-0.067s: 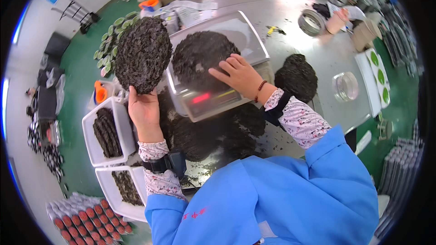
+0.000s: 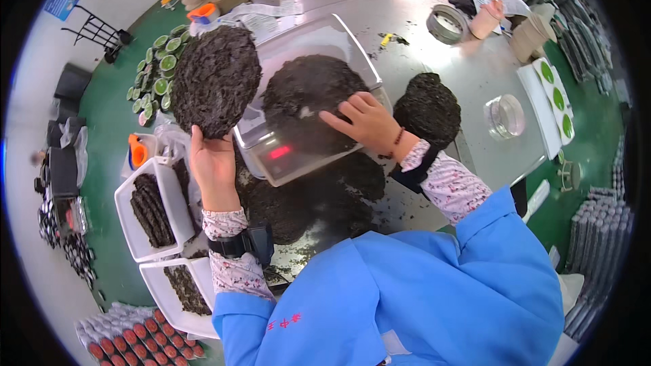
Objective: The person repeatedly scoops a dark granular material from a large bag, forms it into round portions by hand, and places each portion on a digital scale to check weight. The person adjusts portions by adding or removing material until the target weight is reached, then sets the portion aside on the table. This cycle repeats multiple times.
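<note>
My left hand (image 2: 214, 166) grips the lower edge of a round, dark seaweed cake (image 2: 215, 81), raised upright left of the scale. A second dark seaweed cake (image 2: 305, 88) lies in a clear plastic tray (image 2: 333, 35). The tray sits on a scale whose red display (image 2: 279, 152) glows through its near side. My right hand (image 2: 366, 120) rests its spread fingers at this cake's right edge, with nothing visibly gripped. More dark seaweed cakes (image 2: 319, 196) lie on the table in front of the scale. Another small seaweed pile (image 2: 427, 110) sits right of my right hand.
Two white bins (image 2: 182, 213) with dark seaweed stand at the left. On the metal table (image 2: 400, 20) are a metal ring (image 2: 447, 25), a clear round container (image 2: 504, 116) and a yellow cutter (image 2: 386, 39). Packed red-ended packages (image 2: 129, 339) lie at the lower left.
The whole view has shifted slightly, so the surroundings appear farther left. My left hand still holds its cake up; my right hand stays at the cake in the tray.
</note>
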`<control>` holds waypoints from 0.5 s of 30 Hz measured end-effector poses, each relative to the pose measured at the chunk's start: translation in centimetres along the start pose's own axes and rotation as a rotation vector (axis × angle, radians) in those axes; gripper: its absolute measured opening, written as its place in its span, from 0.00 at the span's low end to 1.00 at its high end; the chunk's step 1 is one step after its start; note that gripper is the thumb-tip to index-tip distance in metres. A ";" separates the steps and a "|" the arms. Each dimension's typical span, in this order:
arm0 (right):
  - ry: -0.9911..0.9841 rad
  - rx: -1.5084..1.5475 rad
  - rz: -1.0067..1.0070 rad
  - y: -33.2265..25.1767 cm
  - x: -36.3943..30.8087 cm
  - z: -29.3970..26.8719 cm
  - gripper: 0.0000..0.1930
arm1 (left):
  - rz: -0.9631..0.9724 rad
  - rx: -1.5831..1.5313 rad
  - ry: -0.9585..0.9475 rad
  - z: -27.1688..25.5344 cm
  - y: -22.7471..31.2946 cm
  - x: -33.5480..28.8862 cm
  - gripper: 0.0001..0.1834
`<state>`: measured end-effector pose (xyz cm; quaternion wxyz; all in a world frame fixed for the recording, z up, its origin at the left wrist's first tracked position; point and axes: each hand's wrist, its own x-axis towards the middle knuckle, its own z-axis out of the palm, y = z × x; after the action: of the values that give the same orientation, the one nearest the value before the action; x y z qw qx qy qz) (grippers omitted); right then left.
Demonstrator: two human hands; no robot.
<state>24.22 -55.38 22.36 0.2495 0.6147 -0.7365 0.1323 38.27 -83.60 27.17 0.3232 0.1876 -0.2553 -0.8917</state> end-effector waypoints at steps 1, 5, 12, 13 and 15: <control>-0.022 -0.003 0.016 0.4 -1.2 -0.8 0.23 | -0.042 -0.009 -0.003 -0.1 -0.8 0.2 0.18; -0.072 -0.211 0.411 3.7 -10.1 -4.2 0.25 | -0.034 0.357 0.050 0.3 -4.5 0.9 0.23; -0.284 -0.285 0.903 6.3 -19.4 0.2 0.24 | 0.317 0.948 0.188 -5.9 -4.5 -3.5 0.27; -0.316 -0.275 0.905 6.4 -20.3 1.5 0.23 | 0.299 1.010 0.225 -8.4 -4.2 -4.4 0.26; -0.413 -0.146 0.816 6.2 -22.5 3.7 0.20 | 0.210 1.093 0.298 -14.4 -4.3 -6.6 0.25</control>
<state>20.18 -37.01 8.03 0.0678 0.2690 -0.9598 0.0422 48.11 -81.16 14.32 0.2983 0.4247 -0.6481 -0.5573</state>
